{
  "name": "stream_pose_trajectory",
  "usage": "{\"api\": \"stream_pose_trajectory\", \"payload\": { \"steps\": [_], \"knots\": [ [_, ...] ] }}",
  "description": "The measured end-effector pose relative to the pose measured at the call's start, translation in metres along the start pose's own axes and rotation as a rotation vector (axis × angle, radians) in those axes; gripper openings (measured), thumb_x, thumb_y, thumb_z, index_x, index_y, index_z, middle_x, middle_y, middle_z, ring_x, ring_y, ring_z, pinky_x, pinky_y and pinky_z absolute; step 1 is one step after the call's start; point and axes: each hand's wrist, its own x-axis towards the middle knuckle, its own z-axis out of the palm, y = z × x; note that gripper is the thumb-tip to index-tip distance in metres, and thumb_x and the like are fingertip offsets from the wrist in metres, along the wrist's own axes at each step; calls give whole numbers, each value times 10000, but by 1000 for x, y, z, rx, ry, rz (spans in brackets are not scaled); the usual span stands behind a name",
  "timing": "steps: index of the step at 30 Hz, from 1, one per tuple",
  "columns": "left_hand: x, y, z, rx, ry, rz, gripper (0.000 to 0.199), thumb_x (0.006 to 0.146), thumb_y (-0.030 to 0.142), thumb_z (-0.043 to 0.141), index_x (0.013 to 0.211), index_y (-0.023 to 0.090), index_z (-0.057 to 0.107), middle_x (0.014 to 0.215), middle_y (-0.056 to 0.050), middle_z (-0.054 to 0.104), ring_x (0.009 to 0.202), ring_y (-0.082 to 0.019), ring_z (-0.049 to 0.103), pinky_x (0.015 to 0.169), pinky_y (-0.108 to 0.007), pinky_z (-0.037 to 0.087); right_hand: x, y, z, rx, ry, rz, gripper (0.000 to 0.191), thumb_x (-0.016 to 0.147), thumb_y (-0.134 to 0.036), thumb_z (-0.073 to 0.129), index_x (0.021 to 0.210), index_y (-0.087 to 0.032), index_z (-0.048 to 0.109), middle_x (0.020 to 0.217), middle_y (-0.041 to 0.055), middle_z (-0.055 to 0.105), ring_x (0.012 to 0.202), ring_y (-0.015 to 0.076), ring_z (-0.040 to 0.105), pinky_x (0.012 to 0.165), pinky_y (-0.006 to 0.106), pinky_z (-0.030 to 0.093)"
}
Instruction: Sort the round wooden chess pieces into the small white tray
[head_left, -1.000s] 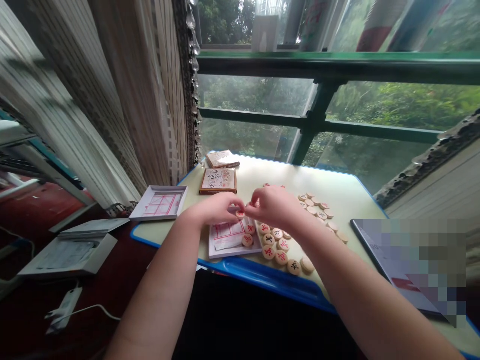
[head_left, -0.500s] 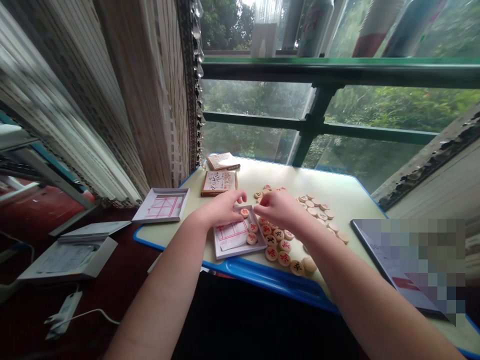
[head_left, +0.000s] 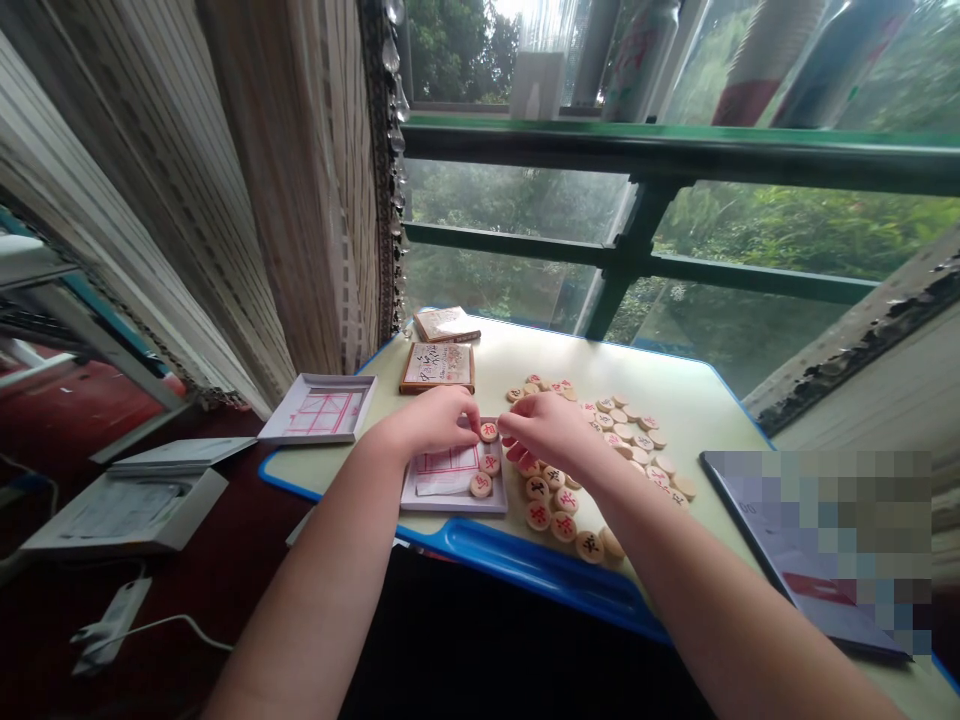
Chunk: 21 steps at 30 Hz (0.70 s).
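My left hand is over the far end of a shallow white box tray. Its fingers are drawn together in a pinch at the left edge of a round wooden xiangqi piece with a red character. Two more red-marked xiangqi pieces lie below it along the tray's right side, beside a paper sheet with red lines. Just right of the tray's far corner, my right hand has its fingers curled together; whatever they hold is hidden. Loose xiangqi pieces, red and black, spread beneath and around my right forearm.
Another white box tray with a red-lined sheet lies at the table's left edge. Two small printed boxes sit at the far left. A tablet-like device, partly pixelated, is on the right. The blue table edge has a recessed groove.
The tray under my left hand has turned and its near end has swung left. My left fingers have closed together at the piece. My right hand has shifted slightly left and down.
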Motion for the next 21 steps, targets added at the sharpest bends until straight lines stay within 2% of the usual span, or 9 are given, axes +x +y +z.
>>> {"api": "stream_pose_trajectory", "payload": {
  "steps": [4,9,15,21],
  "knots": [
    [1,0,0,6,10,16,198,707,316,610,837,223,728,896,-49,639,836,-214,595,732,-292,442,3,0,1,-181,167,-132,205,756,-322,566,830,-175,688,705,53,711,642,163,650,546,221,431],
    [3,2,3,30,41,26,193,736,345,592,791,215,722,828,-44,656,786,-211,600,674,-285,432,5,1,7,-293,243,-287,202,763,-345,566,818,-212,708,814,35,727,737,166,637,614,236,416],
    [6,6,7,126,126,-1,205,738,363,587,781,220,728,830,-54,657,802,-214,587,706,-296,422,7,6,13,-476,309,-325,255,776,-405,549,844,-216,706,843,44,727,752,185,623,625,260,390],
    [7,8,9,203,213,-39,217,756,381,565,707,190,655,755,-46,652,726,-197,572,618,-288,396,10,7,13,-495,360,-289,253,788,-396,529,810,-214,705,827,48,721,745,186,618,601,260,380]
  ]
}}
